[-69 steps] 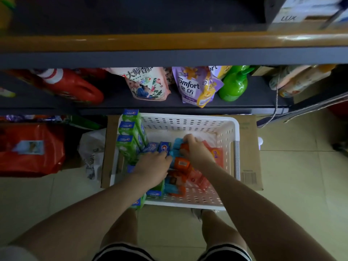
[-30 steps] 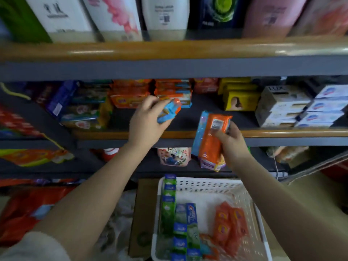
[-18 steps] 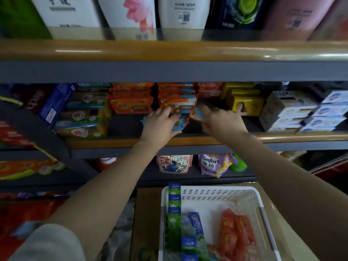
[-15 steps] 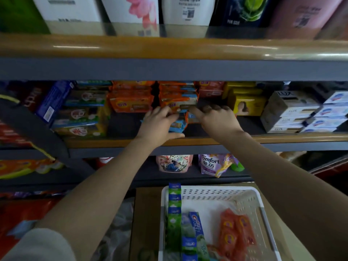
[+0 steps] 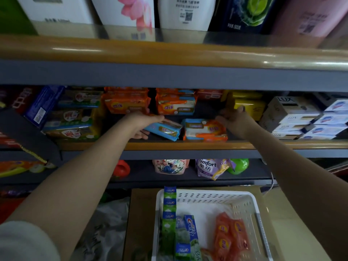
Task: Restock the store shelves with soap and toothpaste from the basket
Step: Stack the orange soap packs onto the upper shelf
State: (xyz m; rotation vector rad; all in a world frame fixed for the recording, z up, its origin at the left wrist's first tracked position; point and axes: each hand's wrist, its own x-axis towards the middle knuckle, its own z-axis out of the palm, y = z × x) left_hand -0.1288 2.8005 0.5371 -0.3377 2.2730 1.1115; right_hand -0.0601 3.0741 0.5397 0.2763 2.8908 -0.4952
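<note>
Both arms reach up to the middle shelf (image 5: 188, 146). The left hand (image 5: 140, 122) holds the left end of a blue soap pack (image 5: 165, 129), fingers laid over its top and thumb curled beneath, the pack tilted and resting on the shelf board. Just right of it lies an orange-and-white soap pack (image 5: 205, 129), flat on the shelf near the front lip. The right hand (image 5: 233, 119) rests at that pack's right end with fingers bent; whether it grips the pack I cannot tell. Farther back sit stacked orange soap packs (image 5: 128, 103), with yellow boxes (image 5: 246, 105) and white Lux boxes (image 5: 290, 117) to the right. Down below, the white basket (image 5: 207, 194) sits on a cardboard box (image 5: 141, 213); it holds toothpaste boxes (image 5: 190, 228) along its left side and orange soap bars (image 5: 231, 236) to the right.
</note>
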